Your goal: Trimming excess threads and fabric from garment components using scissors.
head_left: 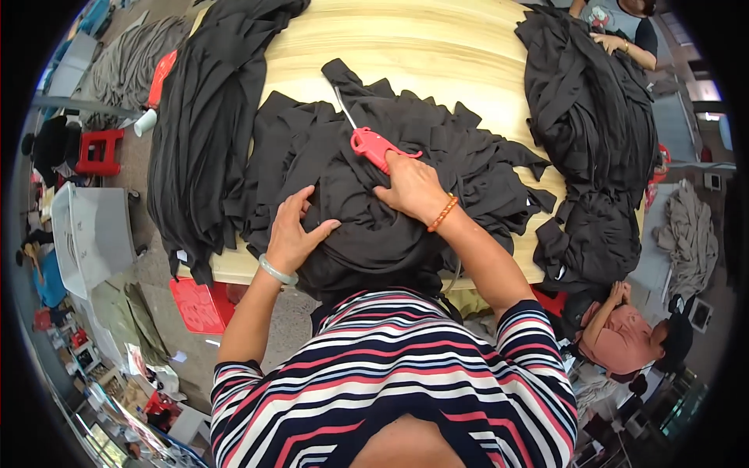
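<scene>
A heap of black garments (343, 164) lies crumpled in front of me on the pale wooden table (406, 47). My right hand (413, 187) is closed round a red air blow gun (373, 147). Its thin metal nozzle points away from me and a little left, over the cloth. On the near left of the heap rests my left hand (292, 232), thumb and fingers apart on the black fabric. A hose (455, 277) shows near my waist, below my right forearm.
Long piles of black garments drape over the table's left (207, 125) and right (589, 109) sides. A grey plastic bin (92, 234) and red stools (100, 152) stand on the left. One person (624, 335) sits at the right; another person's hand (612, 43) touches the far-right pile.
</scene>
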A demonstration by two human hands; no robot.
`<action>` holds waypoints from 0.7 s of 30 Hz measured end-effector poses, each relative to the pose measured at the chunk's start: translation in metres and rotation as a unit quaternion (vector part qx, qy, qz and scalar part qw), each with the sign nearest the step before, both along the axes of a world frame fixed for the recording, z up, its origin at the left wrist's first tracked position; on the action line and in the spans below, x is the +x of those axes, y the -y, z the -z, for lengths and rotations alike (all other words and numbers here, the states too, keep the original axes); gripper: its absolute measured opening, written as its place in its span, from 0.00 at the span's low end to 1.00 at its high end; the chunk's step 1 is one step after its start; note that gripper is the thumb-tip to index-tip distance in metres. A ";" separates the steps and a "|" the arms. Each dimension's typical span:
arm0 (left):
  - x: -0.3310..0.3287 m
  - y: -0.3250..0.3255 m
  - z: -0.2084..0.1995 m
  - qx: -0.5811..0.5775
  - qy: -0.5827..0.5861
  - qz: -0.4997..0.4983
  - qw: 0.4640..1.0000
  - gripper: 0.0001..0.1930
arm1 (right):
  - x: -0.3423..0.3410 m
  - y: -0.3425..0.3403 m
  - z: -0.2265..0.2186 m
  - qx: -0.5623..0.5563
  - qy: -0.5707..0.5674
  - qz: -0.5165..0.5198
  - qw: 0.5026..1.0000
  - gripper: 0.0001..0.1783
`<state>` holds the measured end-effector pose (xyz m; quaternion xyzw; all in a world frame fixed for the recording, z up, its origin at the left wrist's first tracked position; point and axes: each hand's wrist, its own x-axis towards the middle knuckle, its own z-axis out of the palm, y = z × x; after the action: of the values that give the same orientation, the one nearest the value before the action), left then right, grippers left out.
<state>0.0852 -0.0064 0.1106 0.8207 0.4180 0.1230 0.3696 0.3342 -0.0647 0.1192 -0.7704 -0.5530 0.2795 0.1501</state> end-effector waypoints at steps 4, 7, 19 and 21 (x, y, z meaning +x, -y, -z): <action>-0.013 0.004 -0.012 -0.037 -0.038 0.000 0.999 0.22 | 0.036 0.034 -0.026 0.021 -0.039 0.103 0.994 0.26; -0.015 0.022 -0.018 0.059 0.000 0.044 0.997 0.09 | 0.083 0.091 -0.048 0.203 -0.011 0.189 0.961 0.29; 0.020 0.067 -0.018 -0.127 0.096 0.104 0.982 0.26 | 0.069 0.241 -0.005 0.004 0.109 0.361 0.926 0.20; 0.028 0.057 -0.012 -0.405 0.194 -0.038 0.893 0.33 | 0.057 0.252 -0.007 0.045 0.150 0.330 0.931 0.17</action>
<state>0.1130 -0.0637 0.1229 0.5430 0.3827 0.1141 0.7387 0.3911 -0.3162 0.1261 -0.9350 -0.2952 0.0704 0.1836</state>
